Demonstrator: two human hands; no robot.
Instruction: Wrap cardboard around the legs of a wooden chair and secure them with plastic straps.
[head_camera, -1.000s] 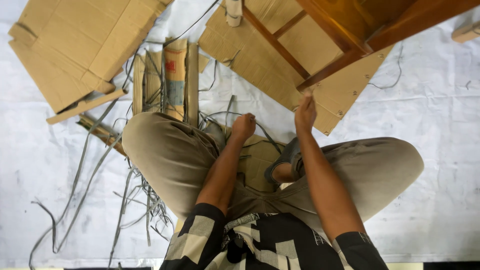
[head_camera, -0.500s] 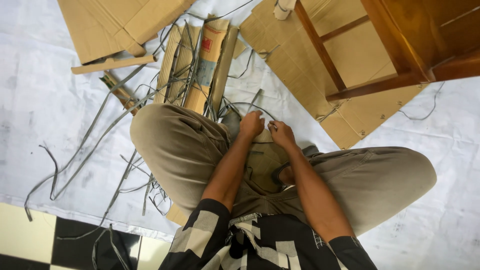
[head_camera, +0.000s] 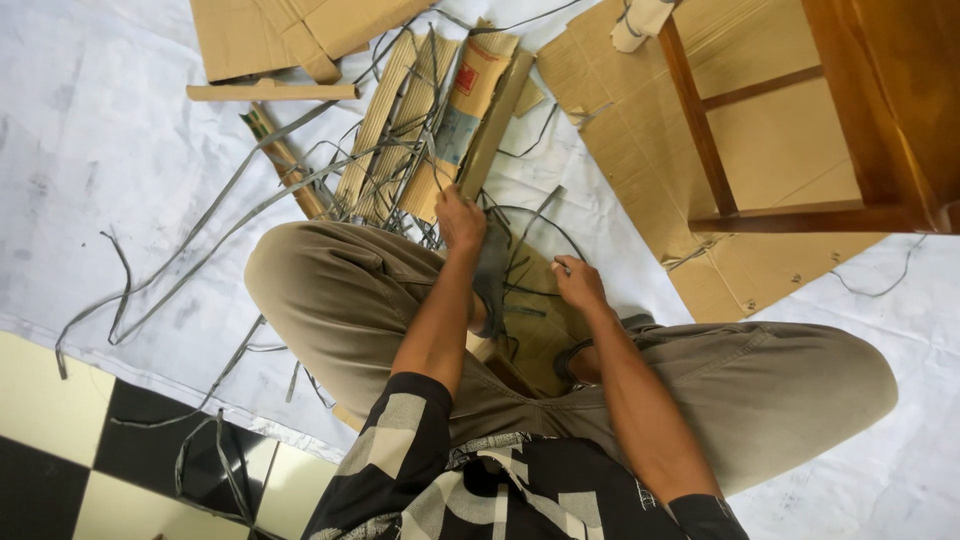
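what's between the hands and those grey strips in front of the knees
Nothing visible. The left hand is already at the grey strips, its fingers in the tangle on the cardboard pieces. The right hand rests on the flat cardboard over the lap, where more strips cross; whether it grips one I cannot tell.

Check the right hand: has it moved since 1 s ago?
Yes. The right hand was up at the wooden chair's lower rail; now it is down over the person's lap, close to the left hand, well clear of that rail.
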